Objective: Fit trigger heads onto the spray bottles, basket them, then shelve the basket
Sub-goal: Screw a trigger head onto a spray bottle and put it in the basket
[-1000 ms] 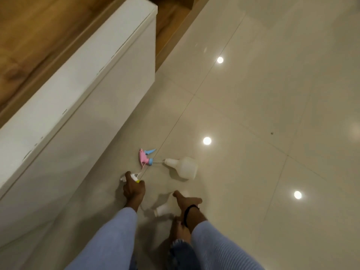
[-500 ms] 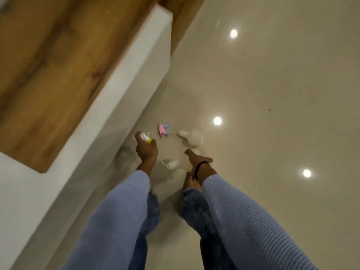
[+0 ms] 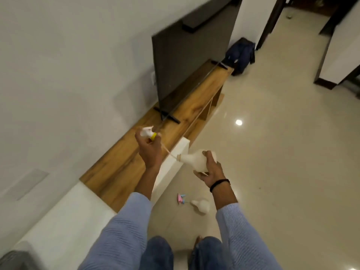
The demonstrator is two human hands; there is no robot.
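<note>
- the left hand [image 3: 150,151] grips a white trigger head [image 3: 147,132] by its yellow collar, raised so the dip tube [image 3: 167,151] slants down to the right.
- the right hand [image 3: 211,170] clasps a bottle [image 3: 194,160], tilted with its neck facing the tube, seemingly for threading.
- a pink trigger head [image 3: 181,198] and second bottle [image 3: 201,206] lie just beside each other on the near floor [image 3: 272,172], not yet joined.

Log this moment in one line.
phase: fitting head | left hand: grips white trigger head | right hand: grips white bottle | dip tube: at bottle mouth | floor: pink trigger head, second bottle
</note>
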